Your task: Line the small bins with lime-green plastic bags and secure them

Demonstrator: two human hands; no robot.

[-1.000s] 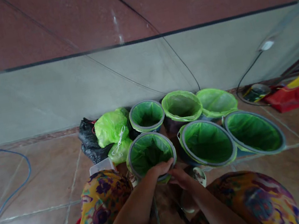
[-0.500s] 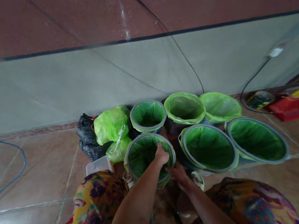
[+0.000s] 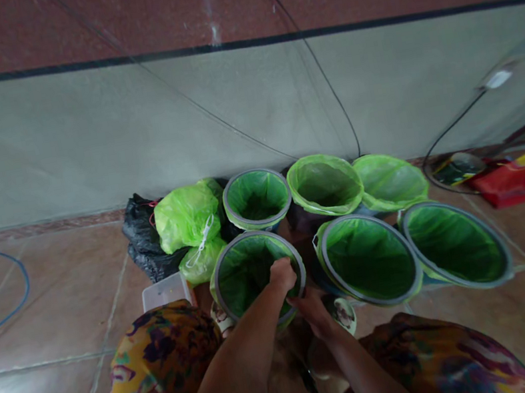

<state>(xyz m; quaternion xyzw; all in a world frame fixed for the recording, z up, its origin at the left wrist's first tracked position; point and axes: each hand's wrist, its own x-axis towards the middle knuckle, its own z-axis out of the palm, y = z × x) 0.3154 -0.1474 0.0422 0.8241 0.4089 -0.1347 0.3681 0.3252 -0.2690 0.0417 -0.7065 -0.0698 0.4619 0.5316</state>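
A round trash bin [image 3: 217, 279] with a grey rim ring and a green plastic liner [image 3: 240, 271] stands between my knees. My left hand [image 3: 282, 274] reaches over its mouth, closed, against the inner right side near the rim. The fingertips are hidden, so what they hold cannot be made out. Just below, my right hand [image 3: 309, 307] is closed on the rim at the near right side, its thumb on the ring and the other fingers out of sight beneath. Another lined bin with a grey ring [image 3: 370, 259] stands a little to the right.
Further lined bins [image 3: 258, 200] stand in two rows along the wall. Left of them lie tied green bags [image 3: 187, 216], a black bag [image 3: 146, 241] and a clear plastic container [image 3: 162, 293]. A red dustpan [image 3: 508, 182] lies at right; a blue cable [image 3: 23, 279] crosses the floor at left.
My left hand has gone from a raised thumb to a more closed shape at the bin's inner right side. My right hand stays at the rim. The view has tilted slightly down.
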